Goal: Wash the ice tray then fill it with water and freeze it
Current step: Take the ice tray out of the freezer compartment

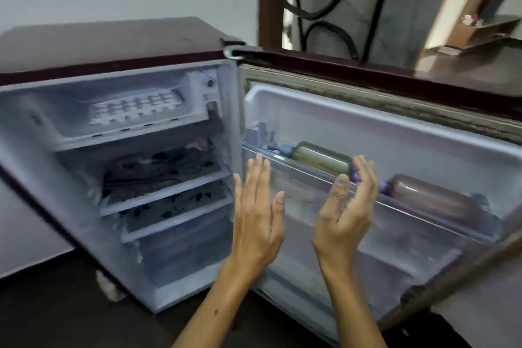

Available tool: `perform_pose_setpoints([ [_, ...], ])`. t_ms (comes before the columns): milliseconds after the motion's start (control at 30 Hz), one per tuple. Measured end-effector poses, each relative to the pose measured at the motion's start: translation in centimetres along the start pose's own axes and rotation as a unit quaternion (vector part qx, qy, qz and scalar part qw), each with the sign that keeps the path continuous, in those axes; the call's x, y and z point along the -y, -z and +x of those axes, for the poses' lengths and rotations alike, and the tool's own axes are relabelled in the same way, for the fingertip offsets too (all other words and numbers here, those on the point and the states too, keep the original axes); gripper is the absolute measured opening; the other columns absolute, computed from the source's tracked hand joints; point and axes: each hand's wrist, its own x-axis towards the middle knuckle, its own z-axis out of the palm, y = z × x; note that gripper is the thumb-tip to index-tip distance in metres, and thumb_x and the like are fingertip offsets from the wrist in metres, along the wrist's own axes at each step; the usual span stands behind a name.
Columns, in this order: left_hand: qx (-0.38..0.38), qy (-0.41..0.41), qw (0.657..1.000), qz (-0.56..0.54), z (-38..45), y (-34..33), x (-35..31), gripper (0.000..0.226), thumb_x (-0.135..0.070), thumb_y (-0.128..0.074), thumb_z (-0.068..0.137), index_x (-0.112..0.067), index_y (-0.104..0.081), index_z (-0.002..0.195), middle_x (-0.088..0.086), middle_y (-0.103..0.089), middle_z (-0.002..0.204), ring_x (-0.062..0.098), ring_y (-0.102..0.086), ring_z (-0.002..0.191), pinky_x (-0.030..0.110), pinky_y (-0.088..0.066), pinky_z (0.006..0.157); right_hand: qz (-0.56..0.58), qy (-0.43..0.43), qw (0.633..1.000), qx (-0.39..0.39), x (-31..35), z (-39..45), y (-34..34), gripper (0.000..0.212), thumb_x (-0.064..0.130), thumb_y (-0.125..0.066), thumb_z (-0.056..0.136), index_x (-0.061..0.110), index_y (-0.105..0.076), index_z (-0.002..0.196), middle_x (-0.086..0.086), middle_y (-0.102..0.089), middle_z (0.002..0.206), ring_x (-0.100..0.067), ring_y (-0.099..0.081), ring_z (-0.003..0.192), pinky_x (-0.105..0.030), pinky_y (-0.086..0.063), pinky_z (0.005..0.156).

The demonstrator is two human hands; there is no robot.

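- One ice tray (135, 107) lies flat in the freezer box (36, 118) at the top of the fridge (84, 45), with nothing in front of it.
- Two hands are raised side by side before the open fridge, palms facing each other, apart and touching nothing.
- The left hand (258, 215) has straight, relaxed fingers and holds nothing.
- The right hand (346, 206) has loosely curved fingers and holds nothing; it partly covers the door rack (423, 206) behind it.
- One door (395, 133) stands wide open to the right, its gasket grey and worn.
- Two bottles lie on their sides in the door rack: one yellowish bottle (322, 157) on the left, one brownish bottle (432, 199) on the right.
- Below the freezer box I count two shelves (166, 192) with leaf-patterned liners, then one clear drawer (183, 246) at the bottom.
- One window (339, 0) with a dark curved grille stands behind the door.
- The picture is blurred, so small details do not show.
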Motion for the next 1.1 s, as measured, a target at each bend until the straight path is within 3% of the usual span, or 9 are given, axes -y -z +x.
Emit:
perform_pose_setpoints([
  [67, -0.038, 0.094, 0.995, -0.021, 0.6, 2.5, 2.2, 0.053, -0.039, -0.022, 0.099, -0.020, -0.015, 0.148, -0.004, -0.013, 0.158, 0.005, -0.005, 0.145, 0.036, -0.002, 0.120, 0.068, -0.029, 0.996, 0.056, 1.9, 0.3, -2.4, 0.050, 0.039, -0.035, 0.099, 0.005, -0.052, 0.132, -0.006, -0.054, 0.135, -0.017, -0.046, 0.130, -0.018, -0.034, 0.108],
  [133, -0.076, 0.188, 0.978, -0.044, 1.3, 5.3, 4.8, 0.055, -0.046, -0.025, 0.098, -0.027, -0.012, 0.148, -0.010, -0.014, 0.156, 0.005, -0.008, 0.145, 0.038, -0.011, 0.120, 0.105, -0.057, 0.984, 0.135, 3.9, 0.5, -5.6, 0.053, 0.044, -0.035, 0.097, 0.008, -0.053, 0.131, -0.003, -0.056, 0.131, -0.014, -0.051, 0.121, -0.014, -0.037, 0.098],
  [233, -0.132, 0.269, 0.950, -0.088, 2.3, 8.6, 7.7, 0.059, -0.047, -0.028, 0.098, -0.021, -0.016, 0.150, -0.003, -0.022, 0.156, 0.013, -0.022, 0.143, 0.026, -0.023, 0.113, 0.128, -0.072, 0.963, 0.224, 5.4, 0.4, -10.2, 0.044, 0.039, -0.040, 0.100, 0.010, -0.053, 0.131, -0.003, -0.057, 0.130, -0.012, -0.052, 0.117, -0.005, -0.035, 0.091],
  [367, -0.200, 0.332, 0.918, -0.084, 3.8, 12.3, 11.9, 0.053, -0.034, -0.029, 0.101, -0.013, -0.020, 0.149, 0.003, -0.031, 0.152, 0.014, -0.032, 0.138, 0.016, -0.025, 0.101, 0.141, -0.118, 0.925, 0.333, 7.2, -0.1, -16.4, 0.039, 0.039, -0.039, 0.102, 0.014, -0.055, 0.127, -0.003, -0.061, 0.124, -0.015, -0.055, 0.113, -0.025, -0.041, 0.096],
  [567, -0.232, 0.417, 0.874, -0.086, 6.9, 15.6, 18.2, 0.050, -0.036, -0.030, 0.102, -0.011, -0.028, 0.145, 0.006, -0.036, 0.149, 0.019, -0.034, 0.135, 0.022, -0.024, 0.101, 0.080, -0.142, 0.859, 0.486, 6.3, -1.1, -26.2, 0.050, 0.051, -0.038, 0.099, 0.012, -0.052, 0.129, -0.006, -0.057, 0.130, -0.022, -0.053, 0.119, -0.033, -0.041, 0.099],
  [667, -0.224, 0.428, 0.872, -0.082, 9.3, 16.8, 21.5, 0.034, -0.034, -0.030, 0.102, -0.020, -0.046, 0.129, 0.000, -0.052, 0.128, 0.016, -0.049, 0.117, 0.030, -0.031, 0.097, 0.049, -0.125, 0.850, 0.510, 5.7, -1.2, -30.8, 0.056, 0.048, -0.041, 0.099, 0.008, -0.046, 0.138, -0.011, -0.051, 0.140, -0.026, -0.049, 0.127, -0.033, -0.039, 0.099],
  [900, -0.192, 0.434, 0.880, -0.028, 14.6, 18.7, 29.2, 0.049, -0.034, -0.030, 0.102, -0.005, -0.035, 0.142, 0.016, -0.048, 0.137, 0.030, -0.047, 0.122, 0.031, -0.036, 0.094, 0.017, -0.109, 0.874, 0.474, 4.8, 0.0, -40.5, 0.057, 0.045, -0.038, 0.101, 0.000, -0.046, 0.135, -0.021, -0.053, 0.135, -0.036, -0.052, 0.122, -0.033, -0.040, 0.088],
  [1000, -0.182, 0.431, 0.884, -0.008, 16.2, 19.2, 31.8, 0.051, -0.032, -0.032, 0.102, -0.003, -0.030, 0.145, 0.018, -0.038, 0.146, 0.032, -0.038, 0.133, 0.034, -0.033, 0.105, 0.010, -0.144, 0.879, 0.455, 4.4, 0.7, -43.7, 0.056, 0.049, -0.037, 0.100, 0.004, -0.049, 0.131, -0.017, -0.052, 0.137, -0.035, -0.051, 0.125, -0.037, -0.044, 0.100],
  [1100, -0.170, 0.438, 0.883, 0.016, 17.6, 19.7, 34.1, 0.048, -0.026, -0.032, 0.101, 0.001, -0.033, 0.141, 0.021, -0.046, 0.138, 0.035, -0.047, 0.123, 0.033, -0.040, 0.095, 0.008, -0.155, 0.889, 0.430, 3.7, 1.2, -46.7, 0.055, 0.050, -0.041, 0.099, 0.003, -0.058, 0.123, -0.018, -0.058, 0.131, -0.033, -0.056, 0.121, -0.039, -0.045, 0.102],
])
